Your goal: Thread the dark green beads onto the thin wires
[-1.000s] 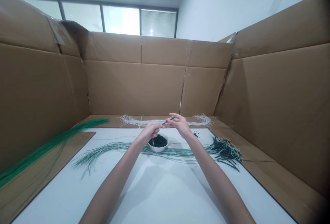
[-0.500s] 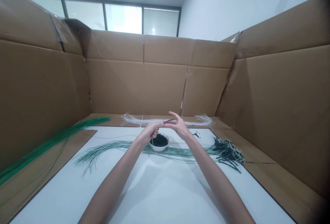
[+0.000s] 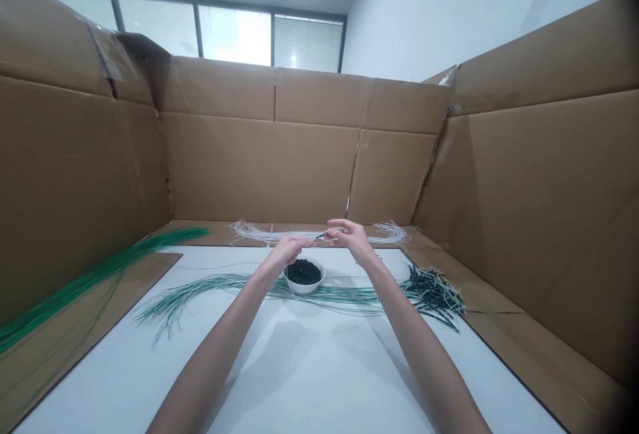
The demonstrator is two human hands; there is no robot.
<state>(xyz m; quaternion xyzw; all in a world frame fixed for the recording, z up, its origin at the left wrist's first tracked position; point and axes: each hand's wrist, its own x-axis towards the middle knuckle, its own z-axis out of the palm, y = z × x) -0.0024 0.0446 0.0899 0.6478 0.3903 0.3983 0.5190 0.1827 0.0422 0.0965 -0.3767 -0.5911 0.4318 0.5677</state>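
Above and just left of the bowl, my left hand (image 3: 289, 251) is closed, pinching one end of a thin strand with dark beads (image 3: 321, 236) on it. My right hand (image 3: 353, 239) has its thumb and fingertips closed around the other part of that strand, which spans the short gap between the hands. Below them stands a white bowl (image 3: 305, 288) filled with small black beads (image 3: 303, 271). Finger detail is small, so the exact grip is hard to see.
Green strands (image 3: 210, 282) lie across the white board (image 3: 299, 367), bunched with black beaded ends (image 3: 434, 291) at right. White strands (image 3: 244, 229) lie behind, bright green ones (image 3: 124, 264) at left. A few loose beads are near my right wrist. Cardboard walls (image 3: 264, 161) enclose three sides.
My right hand has moved slightly right, away from the left, and its raised index finger has curled down. More of the beaded strand shows between the hands. The view has shifted slightly.
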